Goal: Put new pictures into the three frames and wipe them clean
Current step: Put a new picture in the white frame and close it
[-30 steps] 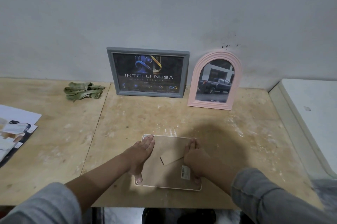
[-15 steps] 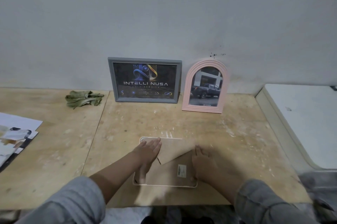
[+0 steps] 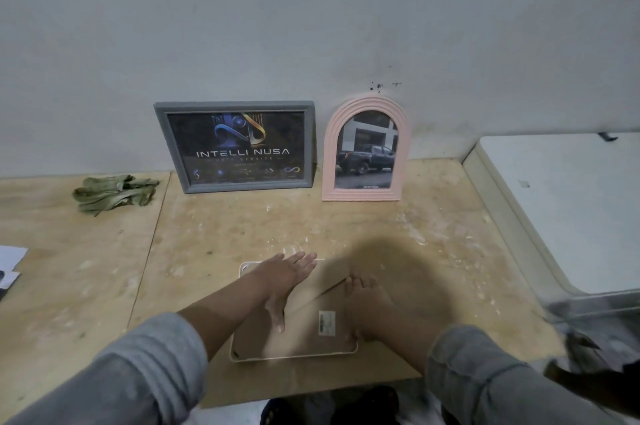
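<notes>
A cream frame (image 3: pixel 294 353) lies face down near the front edge of the plywood surface (image 3: pixel 214 237), brown backing board up. The left hand (image 3: pixel 282 281) lies flat on it, fingers spread; the right hand (image 3: pixel 367 300) presses its right side, fingers straight, thumb side hidden. Bare scuffed wood stretches between it and the grey frame (image 3: pixel 235 146) and pink arched frame (image 3: pixel 365 149) leaning against the wall. A crumpled green cloth (image 3: pixel 112 192) sits far left; papers (image 3: pixel 8 265) are cut off.

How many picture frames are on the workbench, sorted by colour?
Grey frame: 1
Pink arched frame: 1
Cream frame, face down under both hands: 1
Total: 3
</notes>
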Available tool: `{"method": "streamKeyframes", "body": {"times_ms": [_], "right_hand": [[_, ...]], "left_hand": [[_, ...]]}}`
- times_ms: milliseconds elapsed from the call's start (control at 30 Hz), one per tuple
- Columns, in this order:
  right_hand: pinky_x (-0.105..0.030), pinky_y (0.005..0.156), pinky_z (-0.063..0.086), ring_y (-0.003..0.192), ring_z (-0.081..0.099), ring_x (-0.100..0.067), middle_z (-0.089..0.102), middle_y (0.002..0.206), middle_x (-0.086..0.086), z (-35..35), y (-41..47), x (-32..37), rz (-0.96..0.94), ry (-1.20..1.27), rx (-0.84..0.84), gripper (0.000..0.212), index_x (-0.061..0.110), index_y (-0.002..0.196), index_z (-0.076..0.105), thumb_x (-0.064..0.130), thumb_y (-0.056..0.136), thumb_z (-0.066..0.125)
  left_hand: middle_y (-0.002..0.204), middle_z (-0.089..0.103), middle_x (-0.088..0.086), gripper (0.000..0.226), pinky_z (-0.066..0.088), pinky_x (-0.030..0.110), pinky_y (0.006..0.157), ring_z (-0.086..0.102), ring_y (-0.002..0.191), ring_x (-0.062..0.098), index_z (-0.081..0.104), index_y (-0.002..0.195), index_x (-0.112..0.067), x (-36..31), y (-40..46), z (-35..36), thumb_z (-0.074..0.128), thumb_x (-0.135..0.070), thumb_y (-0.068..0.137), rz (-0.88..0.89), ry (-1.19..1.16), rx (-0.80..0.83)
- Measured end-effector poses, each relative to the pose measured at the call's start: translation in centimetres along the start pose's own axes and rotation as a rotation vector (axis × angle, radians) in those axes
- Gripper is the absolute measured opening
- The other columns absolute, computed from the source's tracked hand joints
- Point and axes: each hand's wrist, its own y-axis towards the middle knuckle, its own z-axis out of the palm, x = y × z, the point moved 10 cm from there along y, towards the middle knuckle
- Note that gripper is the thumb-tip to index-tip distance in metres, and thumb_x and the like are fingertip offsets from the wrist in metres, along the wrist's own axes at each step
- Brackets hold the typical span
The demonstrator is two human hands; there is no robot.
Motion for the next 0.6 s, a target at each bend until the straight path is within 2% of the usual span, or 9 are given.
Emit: {"method": "streamKeyframes", "body": {"times_ms": [100,333,433,600], "right_hand": [[-0.05,0.113,0.01,0.142,0.012,-0.041,0.011,0.153,-0.028,-0.5,0.2,0.7,-0.079,-0.085,0.016,0.092,-0.004,0.146,0.014,0.048,0.086,0.059],[-0.051,0.111,0.014,0.14,0.02,-0.038,0.02,0.153,-0.023,-1.5,-0.4,1.7,-0.119,-0.206,0.023,0.085,0.005,0.147,0.022,0.052,0.086,0.057],[-0.05,0.112,0.013,0.14,0.018,-0.039,0.015,0.154,-0.025,-1.1,-0.5,1.5,-0.059,-0.154,0.016,0.084,0.002,0.147,0.02,0.048,0.087,0.058],[-0.051,0.112,0.012,0.141,0.014,-0.04,0.008,0.155,-0.025,-0.6,-0.7,1.0,0.011,-0.049,0.049,0.097,-0.005,0.147,0.005,0.041,0.085,0.064]], "left_hand": [[0.158,-0.022,0.007,0.147,0.005,0.046,0.12,-0.016,0.147,0.023,-0.014,0.15,-0.009,0.0,0.3,0.3,0.087,-0.051,0.052,0.019,-0.007,0.011],[0.158,-0.021,0.008,0.148,0.006,0.043,0.12,-0.014,0.147,0.024,-0.012,0.151,-0.007,-0.2,0.2,0.1,0.089,-0.048,0.05,0.016,-0.017,0.003],[0.158,-0.022,0.009,0.149,0.005,0.045,0.119,-0.016,0.147,0.026,-0.013,0.15,-0.007,-0.2,0.0,0.2,0.091,-0.042,0.049,-0.021,-0.053,0.007],[0.158,-0.023,0.008,0.15,0.008,0.049,0.118,-0.017,0.146,0.026,-0.014,0.15,-0.008,-0.2,-0.1,0.4,0.093,-0.035,0.048,-0.065,-0.108,0.015]]}}
